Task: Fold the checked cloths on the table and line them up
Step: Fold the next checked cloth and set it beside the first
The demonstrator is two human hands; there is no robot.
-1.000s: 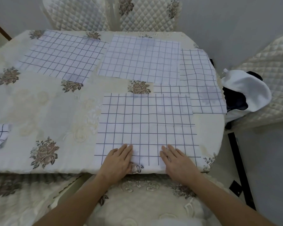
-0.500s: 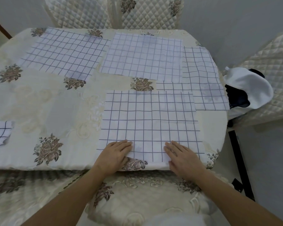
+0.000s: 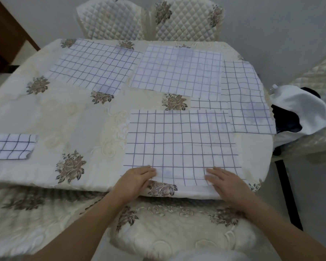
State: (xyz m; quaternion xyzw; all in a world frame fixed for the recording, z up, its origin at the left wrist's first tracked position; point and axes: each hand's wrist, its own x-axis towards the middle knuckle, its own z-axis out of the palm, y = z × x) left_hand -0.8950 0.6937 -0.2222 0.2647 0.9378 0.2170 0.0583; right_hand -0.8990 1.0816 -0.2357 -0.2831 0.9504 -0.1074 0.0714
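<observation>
Floral-clothed table: four spread checked cloths, one folded cloth, both hands' fingers flat, together.

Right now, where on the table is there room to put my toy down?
Bare tablecloth lies between the small folded cloth at the left edge and the near spread cloth under both hands. The far side and right edge are crowded with three spread cloths, overlapping at the right.

A: Surface? 
B: Table under a cream cover with brown embroidered roses.

A: Seating? 
B: Two quilted chair backs at the far edge; a third quilted chair at right carries a white-and-dark garment. A cushioned seat sits at the near edge.
</observation>
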